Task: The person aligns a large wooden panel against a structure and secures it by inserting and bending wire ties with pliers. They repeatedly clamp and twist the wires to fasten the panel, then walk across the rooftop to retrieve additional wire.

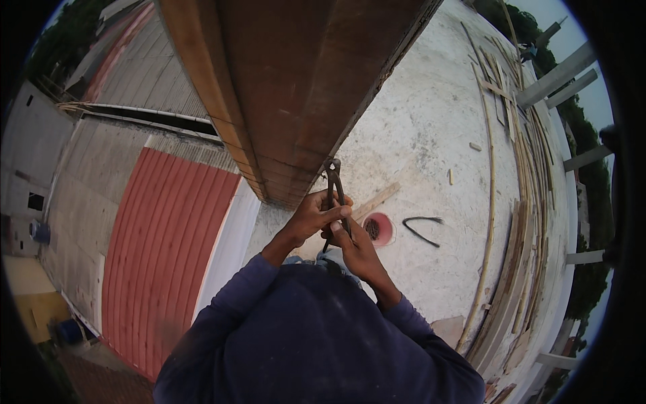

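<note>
Both of my hands are on a pair of dark metal pincers [334,176], held upright in front of my body with the jaws at the top. My left hand [315,217] wraps round the handles from the left, its thumb lying across them. Lower down, my right hand [358,250] closes on the handles from the right. The pincers' head is beside the right edge of a tall brown wooden column form [282,81]; whether the jaws touch it I cannot tell. Thin wires run round the form's lower part.
A pink bucket [385,229] with dark contents stands right of my hands, near a bent dark bundle of wire [422,231]. Bamboo poles and planks [515,249] lie along the right. Past the slab's white left edge [229,232], a red metal roof [168,256] lies below.
</note>
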Available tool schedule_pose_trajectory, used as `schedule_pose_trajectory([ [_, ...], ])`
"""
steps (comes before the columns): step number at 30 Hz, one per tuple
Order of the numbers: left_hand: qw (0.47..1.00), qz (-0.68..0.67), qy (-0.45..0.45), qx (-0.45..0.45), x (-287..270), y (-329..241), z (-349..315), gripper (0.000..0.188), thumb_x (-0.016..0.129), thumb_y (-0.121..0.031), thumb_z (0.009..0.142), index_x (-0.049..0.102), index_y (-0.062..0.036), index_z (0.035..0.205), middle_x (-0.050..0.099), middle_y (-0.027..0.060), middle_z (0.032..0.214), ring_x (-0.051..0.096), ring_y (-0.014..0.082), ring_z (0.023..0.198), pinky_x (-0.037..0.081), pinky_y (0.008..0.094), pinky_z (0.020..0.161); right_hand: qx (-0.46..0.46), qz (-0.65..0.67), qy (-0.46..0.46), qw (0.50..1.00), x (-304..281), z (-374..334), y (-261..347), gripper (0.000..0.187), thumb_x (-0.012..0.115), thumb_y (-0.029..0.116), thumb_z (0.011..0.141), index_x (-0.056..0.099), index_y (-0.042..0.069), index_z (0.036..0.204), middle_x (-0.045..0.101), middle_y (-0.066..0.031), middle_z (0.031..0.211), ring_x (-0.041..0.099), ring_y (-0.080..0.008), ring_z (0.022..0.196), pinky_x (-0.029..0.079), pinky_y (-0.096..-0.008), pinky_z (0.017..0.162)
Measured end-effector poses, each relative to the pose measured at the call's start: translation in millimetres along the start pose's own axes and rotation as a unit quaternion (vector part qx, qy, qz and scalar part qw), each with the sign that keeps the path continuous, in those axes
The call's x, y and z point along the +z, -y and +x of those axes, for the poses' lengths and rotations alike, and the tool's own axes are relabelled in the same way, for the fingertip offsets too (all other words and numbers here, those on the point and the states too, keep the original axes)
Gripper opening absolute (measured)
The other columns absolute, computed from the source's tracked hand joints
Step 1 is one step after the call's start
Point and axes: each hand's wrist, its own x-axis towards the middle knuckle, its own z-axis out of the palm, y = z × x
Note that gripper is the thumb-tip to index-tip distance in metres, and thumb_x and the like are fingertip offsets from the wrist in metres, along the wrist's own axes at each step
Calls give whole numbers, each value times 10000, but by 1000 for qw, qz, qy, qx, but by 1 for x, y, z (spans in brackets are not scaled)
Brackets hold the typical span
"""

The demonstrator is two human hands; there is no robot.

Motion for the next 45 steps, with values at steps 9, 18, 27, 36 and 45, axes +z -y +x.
schedule_pose_trajectory([
  [9,990,-45,127,31,2,-1,7,656,744,-509,900,627,11,1282,689,82,1104,648,167,1040,514,328,913,99,-63,80,990,-38,-3,51,486,479,359,1100,493,-21,1401,647,-133,1134,671,-201,1067,560,-333,914],
  [18,918,-264,289,69,-3,11,31,786,640,-654,917,587,24,1312,584,246,1382,563,329,1315,472,473,1091,138,119,67,981,-10,-7,49,400,461,401,1101,549,26,993,499,-18,724,576,-127,569,566,-316,552],
  [27,942,-311,57,-110,45,-18,34,572,540,-512,1045,379,-190,601,464,12,571,681,237,817,583,324,657,134,43,149,979,-42,-1,56,460,753,447,925,582,22,966,589,-65,760,660,-179,719,579,-364,650],
  [36,932,-321,-161,-52,98,-36,53,556,489,-505,1070,407,-130,668,429,26,568,680,236,759,514,389,688,-152,-634,-179,737,-29,-21,78,233,644,67,858,598,-47,1056,650,-178,788,645,-355,672,500,-467,659],
  [45,966,-163,-185,-74,76,-15,37,488,774,-412,924,461,-137,672,530,35,625,701,203,731,511,332,566,-131,-400,-21,907,-47,16,24,140,548,117,980,554,-11,1037,644,-252,771,629,-487,729,475,-579,670],
])
